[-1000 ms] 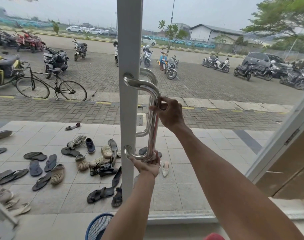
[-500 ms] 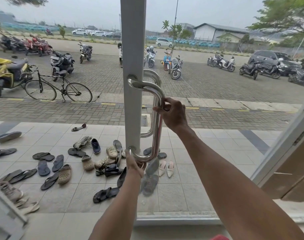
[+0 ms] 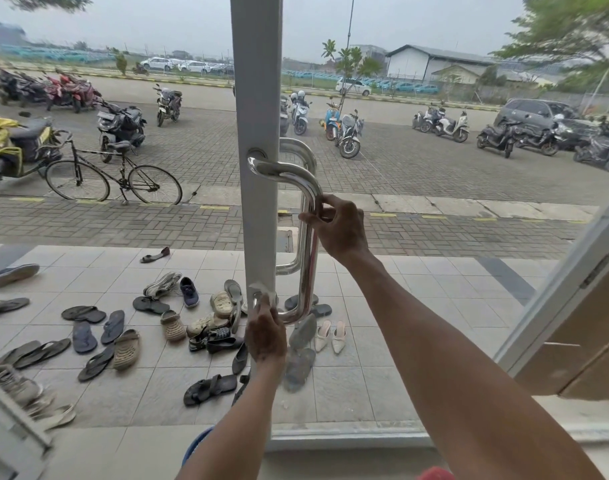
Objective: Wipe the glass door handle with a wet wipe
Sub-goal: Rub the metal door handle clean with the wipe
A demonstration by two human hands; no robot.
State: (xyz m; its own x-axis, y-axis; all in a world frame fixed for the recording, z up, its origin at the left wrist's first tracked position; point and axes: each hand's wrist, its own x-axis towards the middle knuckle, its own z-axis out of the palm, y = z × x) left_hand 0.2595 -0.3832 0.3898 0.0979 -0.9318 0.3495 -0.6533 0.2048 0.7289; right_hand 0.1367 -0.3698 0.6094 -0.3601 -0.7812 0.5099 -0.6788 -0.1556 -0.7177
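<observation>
A polished steel pull handle (image 3: 305, 271) stands upright on the grey door frame (image 3: 256, 98) of the glass door. My right hand (image 3: 337, 226) grips the handle's upright bar just below its upper bend. My left hand (image 3: 265, 332) is at the handle's lower end, where it meets the frame, and holds a thin white wet wipe (image 3: 261, 289) against the mount. A second handle (image 3: 296, 209) shows behind the glass on the outer side.
Through the glass, several sandals and shoes (image 3: 171, 323) lie scattered on the tiled porch. A bicycle (image 3: 112, 178) and parked motorbikes stand beyond. A brown door panel (image 3: 587, 348) is at the right. A blue basket rim (image 3: 195, 448) sits low by my left arm.
My left hand slid left along the handle's lower bend to its mount on the frame, carrying the wipe. My right hand kept its grip on the upright bar.
</observation>
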